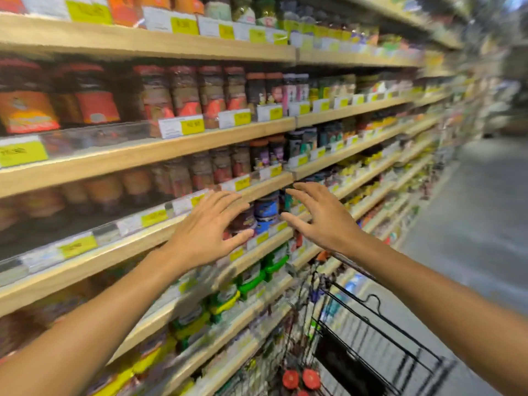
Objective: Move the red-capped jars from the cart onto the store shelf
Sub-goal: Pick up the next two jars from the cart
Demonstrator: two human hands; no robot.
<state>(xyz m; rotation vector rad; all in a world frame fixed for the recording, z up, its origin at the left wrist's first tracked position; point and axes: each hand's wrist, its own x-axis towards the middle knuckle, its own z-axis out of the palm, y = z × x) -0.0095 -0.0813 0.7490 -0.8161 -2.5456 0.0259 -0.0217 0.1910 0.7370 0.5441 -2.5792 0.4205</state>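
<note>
Both my hands are raised in front of the wooden store shelf (148, 150), fingers spread, holding nothing. My left hand (208, 227) and my right hand (317, 218) hover a hand's width apart, with shelved jars showing between them. Below, in the black wire cart (371, 332), two red-capped jars (301, 378) show their lids near the bottom edge of the view. Rows of red-capped jars (183, 92) stand on the upper shelf. The picture is blurred by motion.
Shelves with yellow price tags (193, 127) run along the left and recede to the right. Green-lidded containers (251, 281) fill a lower shelf beside the cart. A grey aisle floor (480, 212) stretches away on the right.
</note>
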